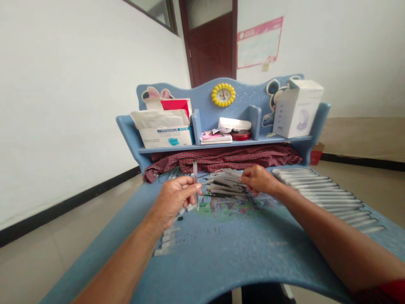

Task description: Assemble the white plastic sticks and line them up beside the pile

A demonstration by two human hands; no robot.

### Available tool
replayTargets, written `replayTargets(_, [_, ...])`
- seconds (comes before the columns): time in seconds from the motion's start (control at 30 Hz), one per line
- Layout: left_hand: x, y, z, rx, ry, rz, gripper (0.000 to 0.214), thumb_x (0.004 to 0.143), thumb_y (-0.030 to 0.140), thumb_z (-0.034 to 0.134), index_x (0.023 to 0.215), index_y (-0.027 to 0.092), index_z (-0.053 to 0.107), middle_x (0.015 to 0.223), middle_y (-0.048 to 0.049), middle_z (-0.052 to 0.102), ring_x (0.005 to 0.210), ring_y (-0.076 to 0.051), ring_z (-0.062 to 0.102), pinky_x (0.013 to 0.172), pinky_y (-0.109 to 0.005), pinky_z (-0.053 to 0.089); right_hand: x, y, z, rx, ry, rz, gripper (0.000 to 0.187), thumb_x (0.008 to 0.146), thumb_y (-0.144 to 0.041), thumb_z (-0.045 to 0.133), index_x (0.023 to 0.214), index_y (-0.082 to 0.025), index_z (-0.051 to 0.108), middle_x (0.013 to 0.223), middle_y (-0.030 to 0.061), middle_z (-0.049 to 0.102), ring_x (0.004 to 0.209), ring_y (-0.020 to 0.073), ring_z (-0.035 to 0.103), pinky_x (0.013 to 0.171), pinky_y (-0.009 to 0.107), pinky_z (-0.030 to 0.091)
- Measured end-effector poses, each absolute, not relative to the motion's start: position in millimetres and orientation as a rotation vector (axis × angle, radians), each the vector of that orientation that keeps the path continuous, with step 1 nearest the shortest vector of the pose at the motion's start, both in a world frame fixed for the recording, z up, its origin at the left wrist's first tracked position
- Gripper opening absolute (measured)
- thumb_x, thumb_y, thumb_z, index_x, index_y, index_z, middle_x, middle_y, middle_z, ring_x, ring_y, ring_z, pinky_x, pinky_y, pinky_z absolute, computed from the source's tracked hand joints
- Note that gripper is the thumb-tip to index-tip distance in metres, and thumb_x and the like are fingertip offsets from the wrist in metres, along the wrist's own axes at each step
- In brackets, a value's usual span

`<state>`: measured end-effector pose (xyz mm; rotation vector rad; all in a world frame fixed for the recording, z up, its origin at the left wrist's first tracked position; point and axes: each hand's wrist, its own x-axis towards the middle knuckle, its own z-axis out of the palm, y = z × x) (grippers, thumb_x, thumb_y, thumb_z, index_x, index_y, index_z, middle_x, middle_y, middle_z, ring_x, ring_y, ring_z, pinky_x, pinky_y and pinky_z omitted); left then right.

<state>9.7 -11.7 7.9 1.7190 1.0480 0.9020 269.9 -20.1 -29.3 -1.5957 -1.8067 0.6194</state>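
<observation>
On the blue desk (pixel 228 253), a clear pen (pixel 195 181) is pinched nearly upright by the left hand (pixel 174 198), just beside the pile of pens (pixel 224 185). That pile is touched by the curled right hand (pixel 259 179); whether anything is gripped cannot be told. Blue print on the shelf's mask box (pixel 166 135) is too blurred to be read.

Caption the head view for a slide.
Left hand holds a pen upright; right hand rests on the pen pile, blue desk.
</observation>
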Motion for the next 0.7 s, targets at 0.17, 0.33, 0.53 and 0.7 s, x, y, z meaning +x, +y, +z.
replayTargets(0.17, [10,-11,8,1.700,1.044,0.936,0.020,0.073,0.032,0.060,0.067,0.012,0.059,0.045,0.0021,0.052,0.039,-0.005,0.042,0.037,-0.015,0.028,266,-24,-28,-1.648,-1.929,0.660,0.020,0.077,-0.029,0.050,0.062,-0.016,0.054,0.045,-0.0038,0.055,0.032,0.0068,0.050,0.036,0.015,0.035])
replayTargets(0.33, [10,-12,11,1.667,1.065,0.994,0.019,0.071,0.031,0.061,0.067,0.012,0.060,0.044,0.0024,0.052,0.039,-0.006,0.043,0.037,-0.015,0.028,259,-29,-27,-1.684,-2.016,0.662,0.018,0.075,-0.029,0.050,0.068,-0.015,0.059,0.049,-0.0024,0.057,0.034,0.0080,0.050,0.038,0.017,0.036])
replayTargets(0.53, [9,-15,15,1.634,1.062,1.057,0.017,0.071,0.028,0.061,0.065,0.012,0.059,0.043,0.0024,0.052,0.038,-0.006,0.043,0.037,-0.016,0.027,258,-30,-23,-1.850,-2.075,0.393,0.016,0.074,-0.025,0.050,0.071,-0.017,0.064,0.050,-0.0020,0.058,0.038,0.0076,0.049,0.042,0.018,0.033])
replayTargets(0.7, [8,-14,13,1.647,1.073,1.035,0.018,0.072,0.029,0.060,0.066,0.012,0.059,0.043,0.0023,0.052,0.038,-0.006,0.043,0.038,-0.016,0.027,267,-26,-24,-2.004,-2.091,0.313,0.016,0.073,-0.025,0.052,0.075,-0.019,0.067,0.053,-0.0012,0.060,0.045,0.0087,0.052,0.046,0.018,0.033])
